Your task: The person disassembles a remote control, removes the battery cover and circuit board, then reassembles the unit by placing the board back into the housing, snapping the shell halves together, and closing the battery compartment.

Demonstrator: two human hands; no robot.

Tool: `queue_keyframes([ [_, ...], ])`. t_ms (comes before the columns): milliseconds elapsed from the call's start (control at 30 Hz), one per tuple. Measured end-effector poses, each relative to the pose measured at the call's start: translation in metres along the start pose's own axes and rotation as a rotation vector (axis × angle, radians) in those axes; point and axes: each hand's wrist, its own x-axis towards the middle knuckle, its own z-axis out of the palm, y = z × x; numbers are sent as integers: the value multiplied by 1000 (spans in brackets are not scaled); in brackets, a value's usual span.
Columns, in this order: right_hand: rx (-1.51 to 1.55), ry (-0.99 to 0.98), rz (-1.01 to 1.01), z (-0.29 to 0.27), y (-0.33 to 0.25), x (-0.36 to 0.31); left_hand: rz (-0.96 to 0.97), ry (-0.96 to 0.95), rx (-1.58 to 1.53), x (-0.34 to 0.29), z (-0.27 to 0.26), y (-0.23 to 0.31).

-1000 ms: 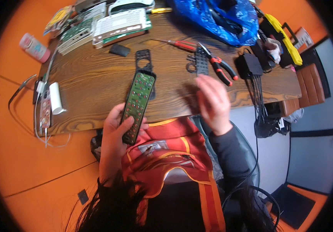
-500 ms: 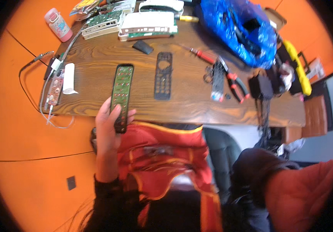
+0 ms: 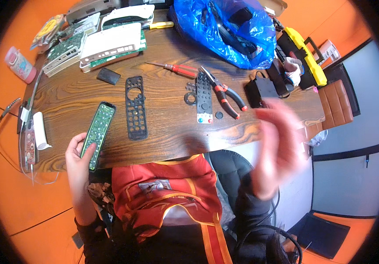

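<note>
My left hand (image 3: 78,155) grips the lower end of an opened remote control (image 3: 98,127), its green circuit board facing up and my thumb resting on it. Smeared by motion, my right hand (image 3: 275,149) is raised near the table's right front edge, and its fingers cannot be made out clearly. A black remote cover (image 3: 135,127) with button holes lies right of the held remote. Farther right are a dark rubber keypad (image 3: 204,94), a black ring (image 3: 190,98) and pliers (image 3: 224,93) with red and black handles. Behind the cover lies a small dark plate (image 3: 109,75).
A red-handled screwdriver (image 3: 180,69) lies mid-table. White device casings (image 3: 110,44) with circuit boards stand at the back left, beside a pink bottle (image 3: 20,65). A blue plastic bag (image 3: 229,35) fills the back; a black adapter (image 3: 261,89) and power strip (image 3: 30,145) flank the table.
The view has shifted, so the table's things appear farther left. My right hand has come up from the lower right toward the table edge. My left hand still holds the remote, now more tilted.
</note>
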Motion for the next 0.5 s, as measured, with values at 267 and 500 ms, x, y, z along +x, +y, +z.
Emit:
queue_keyframes([
  [267,-207,-385,38,61,63,-68,160,-104,309,19,-20,3],
  [500,-300,-421,67,78,64,-39,257,-239,619,23,-23,18],
])
